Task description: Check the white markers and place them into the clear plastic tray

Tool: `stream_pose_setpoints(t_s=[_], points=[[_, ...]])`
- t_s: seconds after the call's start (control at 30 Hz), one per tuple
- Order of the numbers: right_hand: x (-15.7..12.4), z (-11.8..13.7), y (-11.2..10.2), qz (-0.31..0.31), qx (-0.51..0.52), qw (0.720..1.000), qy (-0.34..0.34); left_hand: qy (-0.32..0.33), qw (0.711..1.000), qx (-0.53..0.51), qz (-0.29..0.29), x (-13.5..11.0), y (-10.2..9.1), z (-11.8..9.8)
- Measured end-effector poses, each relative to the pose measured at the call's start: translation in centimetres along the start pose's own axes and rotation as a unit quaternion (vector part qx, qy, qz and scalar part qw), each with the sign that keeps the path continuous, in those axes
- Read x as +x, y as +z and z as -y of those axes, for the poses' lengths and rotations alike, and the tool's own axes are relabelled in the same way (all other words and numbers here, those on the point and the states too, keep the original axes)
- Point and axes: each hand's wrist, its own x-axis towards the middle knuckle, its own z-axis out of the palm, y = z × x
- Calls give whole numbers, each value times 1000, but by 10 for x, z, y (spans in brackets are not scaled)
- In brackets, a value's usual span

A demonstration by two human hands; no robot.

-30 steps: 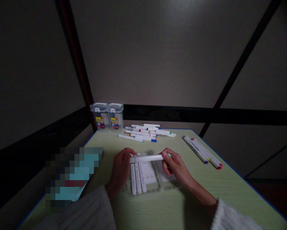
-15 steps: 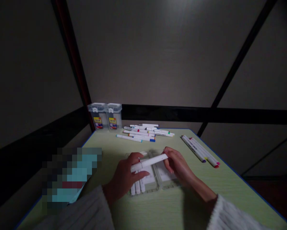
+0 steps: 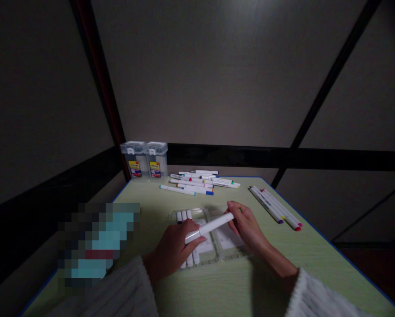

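A white marker [image 3: 216, 223] slants across between my two hands, above an open clear plastic case [image 3: 221, 254]. My left hand [image 3: 175, 245] is closed on its lower left end, thumb below and fingers above. At the upper right end, the fingers of my right hand [image 3: 245, 223] pinch it; a bit of green shows there. White markers [image 3: 190, 259] lie side by side in the case's left half, partly covered by my left hand. A pale sheet [image 3: 228, 237] lies in the right half, under my right hand.
Loose markers [image 3: 197, 182] lie heaped at the back of the table [image 3: 210, 290]. More markers [image 3: 276, 208] lie at the right edge. Two clear lidded boxes [image 3: 144, 160] stand at the back left corner. A blurred-out teal object [image 3: 108, 240] is at the left.
My left hand has shifted slightly down and right along the marker and closed around its end. The markers' ends at the case's back left now show. My right hand is nearly still.
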Motion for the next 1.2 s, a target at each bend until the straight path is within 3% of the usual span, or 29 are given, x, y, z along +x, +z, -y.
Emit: stream_pose_setpoints(t_s=[0.4, 0.63, 0.87, 1.0, 1.2], points=[[-1, -3, 0, -5, -47, 999, -4, -36, 998, 17, -46, 4, -6, -1], [-3, -6, 4, 8, -78, 997, -16, -19, 993, 24, -113, 7, -10, -3], [-9, -3, 11, 33, -89, 995, -25, -22, 990, 36, -132, 10, -17, -8], [-9, -3, 12, 21, -91, 995, -28, -58, 987, 24, -145, 11, -15, -9], [-8, -7, 10, -15, -71, 996, -43, -157, 978, -60, -120, 17, -12, -14]])
